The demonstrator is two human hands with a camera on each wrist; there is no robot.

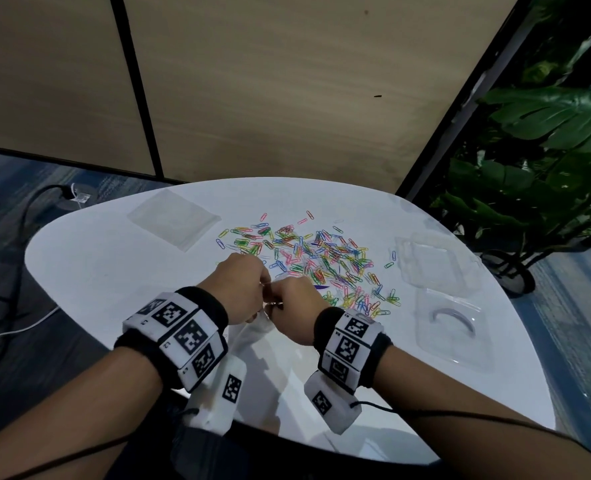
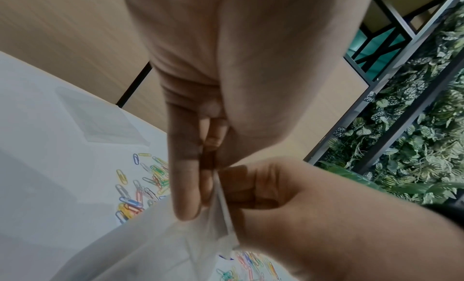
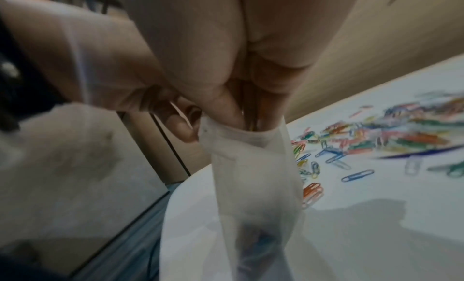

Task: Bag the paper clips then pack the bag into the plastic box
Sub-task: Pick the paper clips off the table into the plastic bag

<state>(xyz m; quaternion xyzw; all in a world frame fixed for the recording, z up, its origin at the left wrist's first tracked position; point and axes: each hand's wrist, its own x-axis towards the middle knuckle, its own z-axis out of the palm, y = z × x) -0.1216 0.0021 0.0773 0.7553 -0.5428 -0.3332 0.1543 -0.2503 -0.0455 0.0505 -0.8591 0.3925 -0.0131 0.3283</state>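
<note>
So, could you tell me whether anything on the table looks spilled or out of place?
The paper clips lie loose across the middle of the table, as the task expects. Both hands pinch the mouth of a clear bag. The plastic box lies open at the right. Nothing looks damaged.

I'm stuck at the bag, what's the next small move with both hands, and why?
Probably pull the two sides of the bag mouth apart. Both the left hand and right hand pinch its top edge, and the paper clips lie loose on the table.
</note>
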